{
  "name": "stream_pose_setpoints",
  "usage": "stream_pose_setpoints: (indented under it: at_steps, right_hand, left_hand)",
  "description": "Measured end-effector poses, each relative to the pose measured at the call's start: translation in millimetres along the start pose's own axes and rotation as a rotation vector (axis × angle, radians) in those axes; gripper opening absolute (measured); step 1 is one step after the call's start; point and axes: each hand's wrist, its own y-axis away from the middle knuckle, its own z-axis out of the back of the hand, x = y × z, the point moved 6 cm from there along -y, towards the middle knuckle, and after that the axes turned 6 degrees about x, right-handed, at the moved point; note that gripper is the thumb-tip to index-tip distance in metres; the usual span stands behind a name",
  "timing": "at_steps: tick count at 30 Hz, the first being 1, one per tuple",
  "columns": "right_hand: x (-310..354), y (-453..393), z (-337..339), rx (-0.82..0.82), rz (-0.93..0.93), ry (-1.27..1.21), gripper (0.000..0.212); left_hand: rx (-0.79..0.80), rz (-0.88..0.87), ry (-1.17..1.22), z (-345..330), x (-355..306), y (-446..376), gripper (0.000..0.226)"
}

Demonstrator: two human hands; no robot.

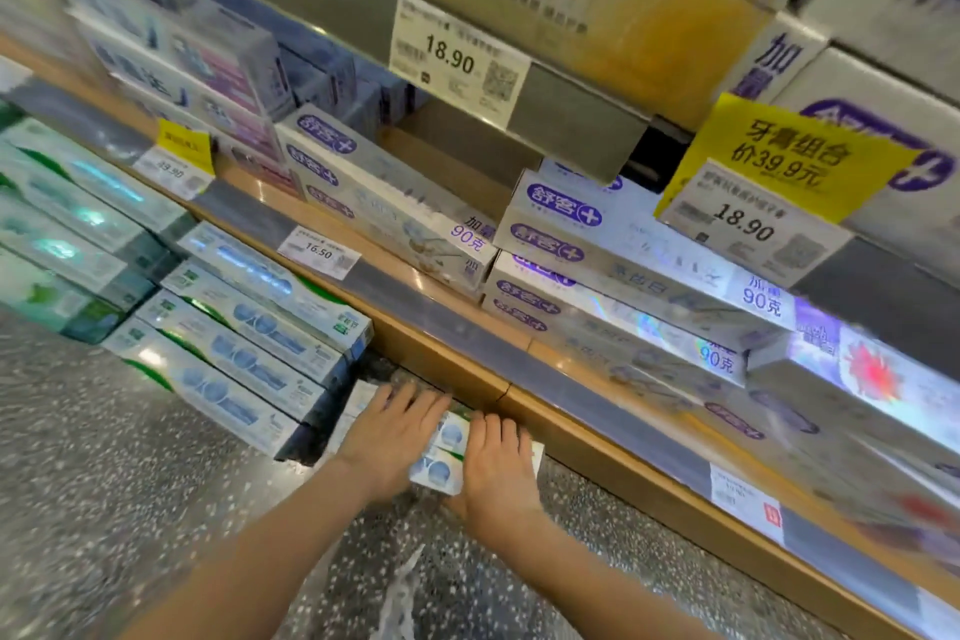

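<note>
White cardboard toothpaste boxes [440, 464] at six o'clock: left grip [390, 431] is pressing flat-fingered, right grip [500, 464] is clasping them.

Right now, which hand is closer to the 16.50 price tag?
Left. The left hand lies below the price tag, a little to its right. The right hand is farther right and lower. Both hands rest on the toothpaste boxes.

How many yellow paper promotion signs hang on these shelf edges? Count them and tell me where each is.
2. One small yellow sign sits left, above a white price label; one large yellow sign sits right, above the 18.90 price label. Blurred edges may hide more.
</note>
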Motion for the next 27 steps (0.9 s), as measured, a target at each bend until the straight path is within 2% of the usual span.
stream_pose_setpoints:
  at_steps: [1, 4, 7, 8, 10, 12, 15, 18, 22, 25, 27]
  right_hand:
    - [-0.8, 12.0, 16.8, 0.025, 0.022, 0.02, 0.098]
    - [4.5, 49.5, 73.7, 0.056, 0.101, 0.098, 0.09]
    - [22.7, 94.7, 141.5, 0.078, 0.177, 0.121, 0.08]
    - [30.5, 110.2, 166.8, 0.088, 0.203, 0.138, 0.08]
    - [49.1, 140.6, 222.6, 0.073, 0.262, 0.182, 0.084]
    - [71.0, 167.4, 292.2, -0.019, 0.334, 0.246, 0.088]
    - [104.9, 208.9, 400.3, -0.133, 0.418, 0.252, 0.093]
    - [137.6, 259.1, 501.4, -0.213, 0.543, 0.188, 0.103]
    - [172.1, 326.6, 639.7, -0.463, 0.764, 0.196, 0.099]
    - [192.8, 383.6, 730.2, -0.659, 0.861, 0.228, 0.108]
    - [203.8, 423.4, 781.2, -0.795, 0.906, 0.157, 0.112]
  left_hand:
    - [-0.034, 0.01, 0.01, 13.1, -3.2, 11.3, 0.079]
    - [0.056, 0.041, 0.12, 61.1, -12.8, 53.5, 0.085]
    - [0.088, 0.072, 0.112, 129.3, -16.7, 105.2, 0.072]
    - [0.052, 0.103, 0.133, 155.0, -14.6, 123.7, 0.071]
    - [0.023, 0.121, 0.185, 210.8, -7.1, 160.9, 0.083]
    - [-0.071, 0.153, 0.207, 265.4, 4.9, 201.0, 0.09]
    - [-0.114, 0.254, 0.186, 364.5, 28.8, 258.8, 0.094]
    - [-0.166, 0.354, 0.224, 461.1, 44.9, 325.7, 0.086]
    - [-0.355, 0.514, 0.237, 594.4, 50.4, 420.8, 0.075]
    - [-0.468, 0.672, 0.18, 691.4, 42.4, 490.5, 0.083]
    - [-0.523, 0.786, 0.16, 742.6, 35.3, 532.4, 0.083]
